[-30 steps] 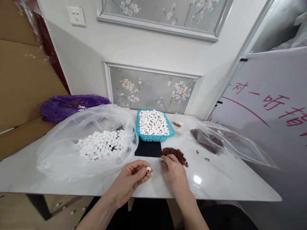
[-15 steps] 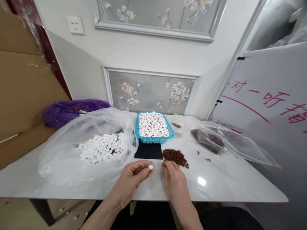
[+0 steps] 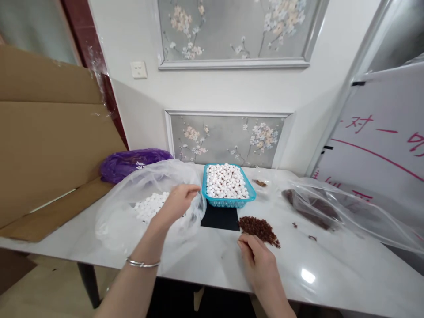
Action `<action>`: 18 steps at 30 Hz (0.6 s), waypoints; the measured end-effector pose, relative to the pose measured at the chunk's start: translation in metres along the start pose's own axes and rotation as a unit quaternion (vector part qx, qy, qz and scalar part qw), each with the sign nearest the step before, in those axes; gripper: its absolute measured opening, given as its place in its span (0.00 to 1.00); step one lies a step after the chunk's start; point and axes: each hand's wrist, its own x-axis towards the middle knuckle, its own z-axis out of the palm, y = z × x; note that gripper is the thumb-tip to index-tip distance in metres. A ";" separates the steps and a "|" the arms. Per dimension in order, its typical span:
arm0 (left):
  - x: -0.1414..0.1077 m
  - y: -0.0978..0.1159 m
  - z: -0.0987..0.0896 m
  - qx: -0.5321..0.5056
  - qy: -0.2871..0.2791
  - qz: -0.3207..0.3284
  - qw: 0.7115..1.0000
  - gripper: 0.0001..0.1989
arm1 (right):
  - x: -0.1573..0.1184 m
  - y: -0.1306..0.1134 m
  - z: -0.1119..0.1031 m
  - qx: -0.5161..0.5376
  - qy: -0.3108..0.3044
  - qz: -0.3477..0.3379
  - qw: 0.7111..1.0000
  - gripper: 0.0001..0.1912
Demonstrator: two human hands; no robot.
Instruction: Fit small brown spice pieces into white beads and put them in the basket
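Your counter (image 3: 331,282) is a smooth, glossy white stone-look slab with faint grey veining, bright with reflected light. The clear bag (image 3: 122,212) by your left hand (image 3: 177,203) is thin, crinkled, filmy plastic, holding matt, chalky white beads (image 3: 149,206). The turquoise basket (image 3: 228,202) is shiny moulded plastic with a perforated wall. A flat black pad (image 3: 220,218) looks matt. The brown pile (image 3: 260,227) by your right hand (image 3: 260,265) looks dry, rough and crumbly. The purple bag (image 3: 129,161) is glossy plastic film. The bracelet (image 3: 142,264) is polished metal. The cardboard (image 3: 49,141) is matt brown paperboard.
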 end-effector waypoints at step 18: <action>-0.048 -0.021 -0.003 -0.089 0.009 -0.095 0.991 0.12 | 0.002 -0.012 -0.009 0.120 -0.006 0.095 0.988 0.06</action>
